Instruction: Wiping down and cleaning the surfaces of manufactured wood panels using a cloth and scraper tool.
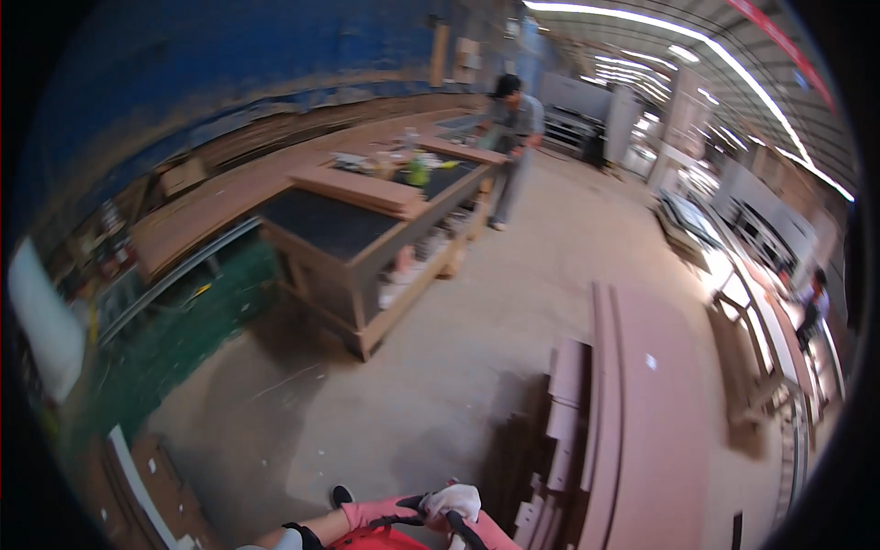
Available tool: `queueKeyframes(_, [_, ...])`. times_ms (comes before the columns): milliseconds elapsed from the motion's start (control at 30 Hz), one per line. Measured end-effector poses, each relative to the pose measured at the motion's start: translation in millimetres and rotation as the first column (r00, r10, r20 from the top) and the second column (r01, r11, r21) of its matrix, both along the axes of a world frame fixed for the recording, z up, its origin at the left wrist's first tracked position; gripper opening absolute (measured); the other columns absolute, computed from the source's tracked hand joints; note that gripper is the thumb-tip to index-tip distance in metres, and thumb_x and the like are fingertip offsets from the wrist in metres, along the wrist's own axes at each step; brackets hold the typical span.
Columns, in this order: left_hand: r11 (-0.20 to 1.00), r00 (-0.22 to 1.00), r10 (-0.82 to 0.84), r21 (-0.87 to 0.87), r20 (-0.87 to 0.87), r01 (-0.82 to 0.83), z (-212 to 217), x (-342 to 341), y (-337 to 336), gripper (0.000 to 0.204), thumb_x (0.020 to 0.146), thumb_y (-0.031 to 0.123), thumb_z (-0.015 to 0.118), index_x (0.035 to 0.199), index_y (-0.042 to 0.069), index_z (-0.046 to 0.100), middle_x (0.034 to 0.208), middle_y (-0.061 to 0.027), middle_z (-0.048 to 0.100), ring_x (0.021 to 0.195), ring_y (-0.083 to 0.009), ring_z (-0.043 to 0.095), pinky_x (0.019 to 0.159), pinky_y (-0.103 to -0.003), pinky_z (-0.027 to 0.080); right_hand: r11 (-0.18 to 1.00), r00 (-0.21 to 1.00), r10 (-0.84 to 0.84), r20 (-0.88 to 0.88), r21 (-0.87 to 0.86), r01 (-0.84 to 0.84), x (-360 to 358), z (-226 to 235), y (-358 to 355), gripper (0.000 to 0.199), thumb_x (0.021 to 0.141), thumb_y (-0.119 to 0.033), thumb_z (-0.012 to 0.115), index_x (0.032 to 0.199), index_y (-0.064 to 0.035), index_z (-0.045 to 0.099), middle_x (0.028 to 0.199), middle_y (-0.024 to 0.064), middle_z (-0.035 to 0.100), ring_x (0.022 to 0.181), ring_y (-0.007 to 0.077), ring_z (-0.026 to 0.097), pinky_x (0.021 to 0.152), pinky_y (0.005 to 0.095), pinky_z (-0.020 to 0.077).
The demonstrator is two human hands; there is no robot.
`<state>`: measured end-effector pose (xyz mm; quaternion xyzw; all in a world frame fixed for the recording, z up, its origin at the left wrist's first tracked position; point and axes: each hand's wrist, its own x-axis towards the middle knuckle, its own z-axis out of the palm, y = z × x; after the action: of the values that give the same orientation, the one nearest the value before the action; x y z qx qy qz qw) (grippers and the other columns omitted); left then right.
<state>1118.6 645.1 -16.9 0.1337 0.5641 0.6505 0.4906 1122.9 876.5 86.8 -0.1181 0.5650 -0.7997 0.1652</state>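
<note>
Low in the head view, my two hands are close together in front of a red garment [380, 539]. Both wear pink and black gloves. My left hand [408, 507] comes in from the left, its dark fingers closed against a crumpled white cloth-like bundle [456, 500]. Just right of it, my right hand [467, 530] is bent in toward the same bundle and looks closed on it. Blur and overlap hide most fingertips. A dark shoe [342, 496] shows on the floor beyond my left forearm.
Stacked pinkish-brown boards [655, 412] lie close on my right, narrower pieces [566, 394] beside them. More boards [151, 477] are at lower left. A dark-topped workbench [330, 220] stands ahead; a person [515, 128] stands behind it. Another person [811, 302] is by the right-hand tables.
</note>
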Motion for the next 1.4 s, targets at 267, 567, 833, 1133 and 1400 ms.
queueKeyframes(267, [0.853, 0.862, 0.487, 0.291, -0.142, -0.434, 11, -63, -207, 0.049, 0.086, 0.011, 0.058, 0.131, 0.007, 0.04, 0.119, -0.004, 0.052, 0.107, -0.0121, 0.05, 0.089, -0.027, 0.042, 0.937, 0.9, 0.32, 0.295, 0.046, -0.347, -119, -32, -225, 0.029, 0.083, -0.028, 0.06, 0.087, 0.0006, 0.058, 0.081, 0.0102, 0.061, 0.08, 0.0167, 0.058, 0.076, 0.0296, 0.0461])
queueKeyframes(567, [0.566, 0.56, 0.812, 0.017, 0.166, -0.824, 24, -136, -309, 0.031, 0.089, 0.015, 0.055, 0.115, -0.001, 0.054, 0.101, -0.0017, 0.059, 0.092, -0.0095, 0.053, 0.083, -0.024, 0.043, 0.772, 0.926, 0.378, -0.008, 0.555, -0.31, -235, -27, -362, 0.035, 0.085, -0.015, 0.056, 0.116, -0.0008, 0.052, 0.1, 0.009, 0.063, 0.093, 0.0156, 0.057, 0.084, 0.0312, 0.0445])
queueKeyframes(833, [0.259, 0.257, 0.947, 0.017, 0.19, -0.966, 50, -249, -420, 0.038, 0.085, 0.027, 0.06, 0.115, 0.004, 0.057, 0.095, -0.0074, 0.061, 0.091, -0.0144, 0.059, 0.077, -0.029, 0.048, 0.874, 0.865, 0.41, 0.29, 0.145, -0.463, -371, -26, -475, 0.041, 0.086, -0.029, 0.062, 0.112, 0.0015, 0.055, 0.103, 0.0072, 0.061, 0.091, 0.0142, 0.058, 0.078, 0.0286, 0.0464])
queueKeyframes(1133, [-0.113, -0.126, 0.984, 0.108, -0.124, -0.988, 54, -378, -552, 0.033, 0.09, 0.013, 0.046, 0.118, -0.004, 0.048, 0.122, -0.0135, 0.05, 0.11, -0.0218, 0.052, 0.092, -0.033, 0.045, 0.768, 0.522, 0.619, 0.586, -0.313, -0.56, -547, -6, -626, 0.043, 0.089, -0.023, 0.057, 0.124, -0.0007, 0.046, 0.116, 0.0119, 0.056, 0.107, 0.0214, 0.054, 0.096, 0.0332, 0.0407])
queueKeyframes(1400, [0.113, 0.133, 0.988, 0.221, 0.08, -0.969, 28, -427, -619, 0.045, 0.093, 0.019, 0.047, 0.132, -0.001, 0.037, 0.127, -0.0103, 0.048, 0.116, -0.0189, 0.047, 0.101, -0.032, 0.036, 0.675, 0.226, 0.662, 0.715, -0.436, -0.596, -620, -40, -724, 0.04, 0.091, -0.02, 0.053, 0.124, 0.0009, 0.045, 0.117, 0.0088, 0.056, 0.107, 0.016, 0.054, 0.095, 0.0294, 0.0403])
